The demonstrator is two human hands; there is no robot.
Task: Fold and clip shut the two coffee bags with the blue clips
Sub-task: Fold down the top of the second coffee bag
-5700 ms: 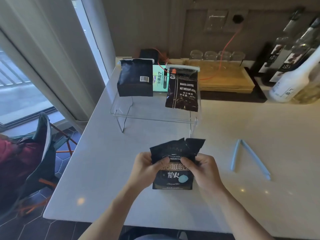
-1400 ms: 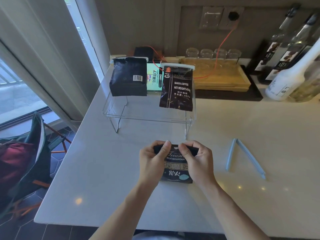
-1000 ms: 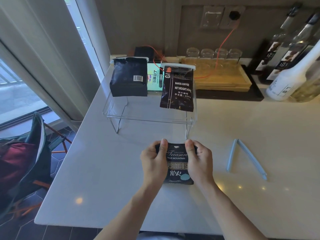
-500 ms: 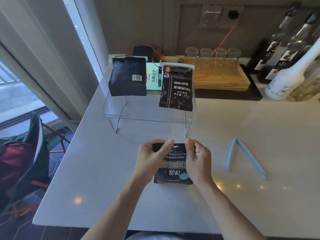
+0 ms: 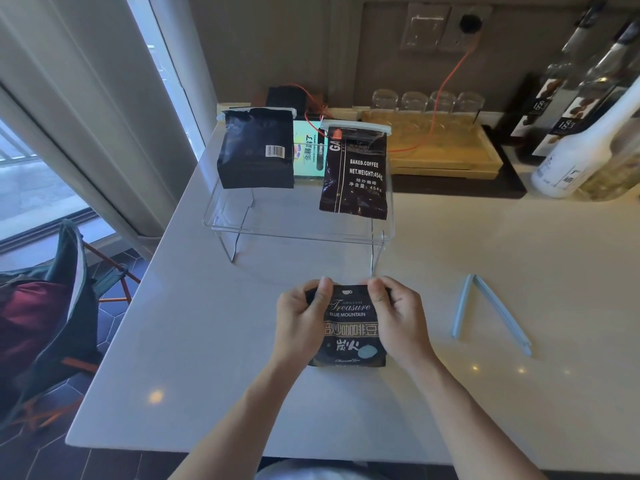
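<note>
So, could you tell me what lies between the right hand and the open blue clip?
Nothing: the head view shows bare white countertop between right hand and blue clip.

On the black coffee bag (image 5: 349,327) held near the front edge of the white counter (image 5: 519,244), "ORIGINAL Treasure BLUE MOUNTAIN" is printed, with a row of Chinese characters beneath and two larger ones lower down. On the dark bag (image 5: 355,174) at the right end of the clear stand (image 5: 298,233), "BAKED.COFFEE" and "NET.WEIGHT:454g" can be read, with "454" repeated in a Chinese line below and "GA" along its left side. A barcode label is carried by the left bag (image 5: 256,148). "183" is shown on the dark bottle labels (image 5: 568,126) at the far right corner.
</note>
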